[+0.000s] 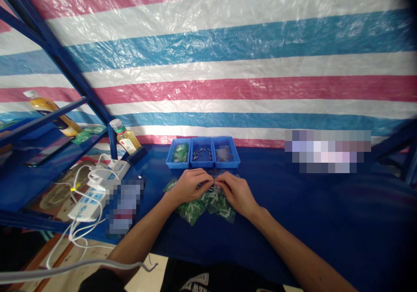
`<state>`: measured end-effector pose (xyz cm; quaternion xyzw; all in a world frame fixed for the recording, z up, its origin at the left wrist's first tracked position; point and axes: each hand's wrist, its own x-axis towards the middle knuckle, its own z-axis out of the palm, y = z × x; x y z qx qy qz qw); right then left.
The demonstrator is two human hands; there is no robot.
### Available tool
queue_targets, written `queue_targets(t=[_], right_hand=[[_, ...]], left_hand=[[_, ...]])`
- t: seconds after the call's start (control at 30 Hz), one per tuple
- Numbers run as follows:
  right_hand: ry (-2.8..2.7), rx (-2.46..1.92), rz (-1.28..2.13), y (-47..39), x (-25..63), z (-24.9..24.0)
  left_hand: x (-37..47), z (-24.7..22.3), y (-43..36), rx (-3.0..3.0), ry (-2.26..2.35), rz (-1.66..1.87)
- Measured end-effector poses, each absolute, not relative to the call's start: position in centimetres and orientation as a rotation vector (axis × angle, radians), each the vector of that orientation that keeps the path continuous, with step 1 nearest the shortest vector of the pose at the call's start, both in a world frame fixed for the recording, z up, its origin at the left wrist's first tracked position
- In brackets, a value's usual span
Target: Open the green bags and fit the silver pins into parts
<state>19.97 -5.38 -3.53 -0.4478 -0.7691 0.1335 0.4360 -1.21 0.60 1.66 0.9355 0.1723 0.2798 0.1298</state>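
Observation:
My left hand (191, 185) and my right hand (237, 191) meet over the blue table, thumbs and fingertips pinched together close to each other. Whatever lies between the fingertips is too small to make out. Beneath and in front of the hands is a pile of small green-and-clear plastic packets (192, 210) with pale, slim pieces inside. Just beyond the hands stand three joined blue bins. The left bin (177, 166) holds green packets, the middle bin (202, 165) several thin metal pins, and the right bin (227, 165) clear little bags. Some thin pieces between the hands are partly hidden by my fingers.
White power strips (87, 203) with tangled cables lie at the left, beside a pixelated flat item (125, 207). A drink bottle (127, 140) stands by the blue frame post; another bottle (55, 114) is farther left. Striped plastic sheeting (228, 88) hangs behind the table (293, 222).

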Motion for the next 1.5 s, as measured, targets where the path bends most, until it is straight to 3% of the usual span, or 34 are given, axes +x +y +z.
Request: queue_targets(t=[1.5], right_hand=[[-1.872,-1.162,0.321,-5.7,19.6,-3.1]], left_hand=[[-1.1,0.9,0.9,2.761,0.528,0.908]])
